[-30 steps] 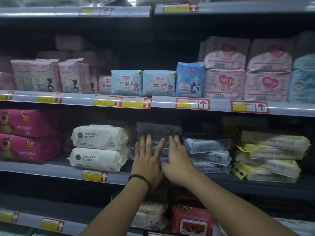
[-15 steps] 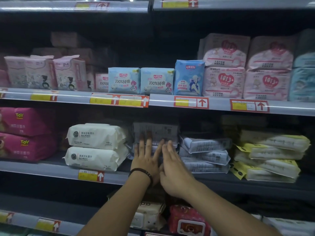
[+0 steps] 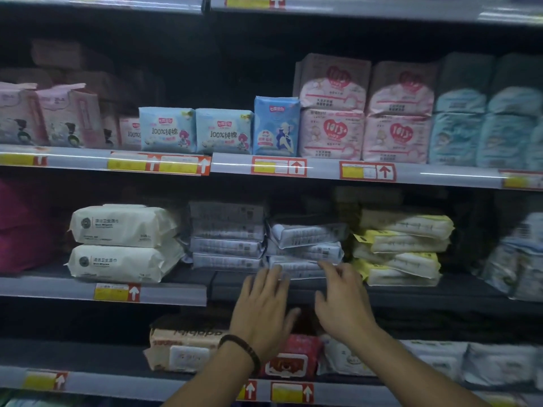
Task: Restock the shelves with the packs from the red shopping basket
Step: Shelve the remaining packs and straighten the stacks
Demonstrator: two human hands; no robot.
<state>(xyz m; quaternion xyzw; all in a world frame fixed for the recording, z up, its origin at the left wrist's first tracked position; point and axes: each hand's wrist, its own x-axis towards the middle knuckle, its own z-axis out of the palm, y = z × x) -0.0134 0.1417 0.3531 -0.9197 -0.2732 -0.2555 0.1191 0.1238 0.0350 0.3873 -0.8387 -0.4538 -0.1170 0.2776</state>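
packs (image 3: 305, 235) — glossy plastic film | shelf (image 3: 411, 293) — matt dark metal

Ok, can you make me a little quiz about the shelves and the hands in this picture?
1. True or false: the left hand with the dark bead bracelet holds a pack.
2. How many white soft wipe packs are stacked left of the grey packs?
A) two B) five
3. Fill in: the right hand's fingertips reach toward the stack of grey-blue flat packs on the ____ shelf.

Key: 1 false, both hands are open and empty. 2 A. 3 middle.
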